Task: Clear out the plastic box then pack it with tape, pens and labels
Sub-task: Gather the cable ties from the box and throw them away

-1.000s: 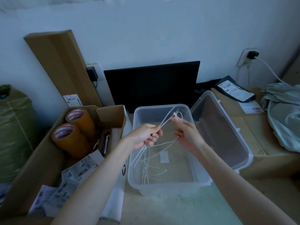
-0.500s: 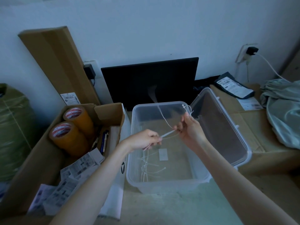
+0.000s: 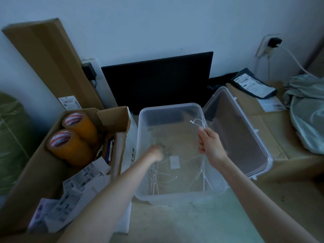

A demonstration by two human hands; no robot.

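A clear plastic box stands open in front of me, its lid leaning at its right side. White cable ties lie loose on the box floor. My right hand grips a bunch of cable ties above the box's right half, their tails hanging down into it. My left hand reaches down into the box at its left side, blurred, and its fingers cannot be made out. Two rolls of brown tape, pens and paper labels sit in a cardboard box at left.
The open cardboard box fills the left. A black flat panel leans on the wall behind the plastic box. Flat cardboard, a dark parcel and a pale cloth lie at right. A green sack stands far left.
My left hand let go of the ties it shared with my right hand and dropped down into the box. My right hand moved right, keeping the bunch.
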